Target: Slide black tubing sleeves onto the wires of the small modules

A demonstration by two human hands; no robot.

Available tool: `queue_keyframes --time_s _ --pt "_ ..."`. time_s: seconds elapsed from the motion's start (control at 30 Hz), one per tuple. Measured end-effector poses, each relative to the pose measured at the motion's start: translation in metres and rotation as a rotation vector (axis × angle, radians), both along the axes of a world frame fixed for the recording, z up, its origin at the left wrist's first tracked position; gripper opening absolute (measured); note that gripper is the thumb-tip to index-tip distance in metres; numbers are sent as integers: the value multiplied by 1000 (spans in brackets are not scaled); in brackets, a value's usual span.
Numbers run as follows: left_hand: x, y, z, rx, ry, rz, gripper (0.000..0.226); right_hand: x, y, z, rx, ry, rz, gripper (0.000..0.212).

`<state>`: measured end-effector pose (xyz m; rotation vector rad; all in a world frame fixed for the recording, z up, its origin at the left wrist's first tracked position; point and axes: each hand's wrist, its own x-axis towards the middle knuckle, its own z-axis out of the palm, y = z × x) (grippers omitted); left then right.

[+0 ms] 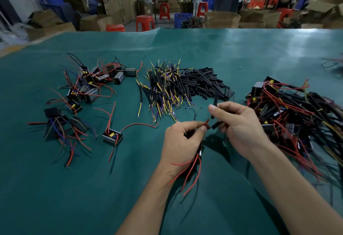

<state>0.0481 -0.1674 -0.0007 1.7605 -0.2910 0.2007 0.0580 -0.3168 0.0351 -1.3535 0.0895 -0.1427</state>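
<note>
Both forearms reach in from the bottom of the frame over a green mat that covers the whole table. Low centre, the left hand is curled round a small module, mostly hidden in the palm, its red wires trailing down toward the wrist; thumb and forefinger pinch one red wire tip. Just right of it, the right hand pinches a black sleeve whose open end sits just beside that tip, and a second sleeve stands up from its fingers.

At lower left one module lies alone, with two loose clusters of modules beyond it, too tangled to count. In the middle of the frame lies a heap of yellow and purple leads, with a pile of loose sleeves touching it on the right. At the right edge is a big tangle of wired modules.

Across the top of the frame the room shows cardboard boxes, several red stools and blue crates.
</note>
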Motion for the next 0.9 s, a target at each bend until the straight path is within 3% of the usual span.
queue_keyframes --time_s 0.1,0.33,0.5,0.7,0.9 --pt "0 0 1 -12 7 2 16 0 -2 -1 -14 6 -39 27" --pt "0 -1 1 -1 -3 6 19 0 2 -2 30 61 -8 53" --pt "1 -1 1 -8 -5 24 17 -1 4 -3 11 84 -5 57" --pt "1 0 -2 -22 -1 23 19 -2 3 -3 -51 75 -40 27" --pt "2 0 -3 -13 -10 18 18 -2 1 -2 -62 79 -13 39"
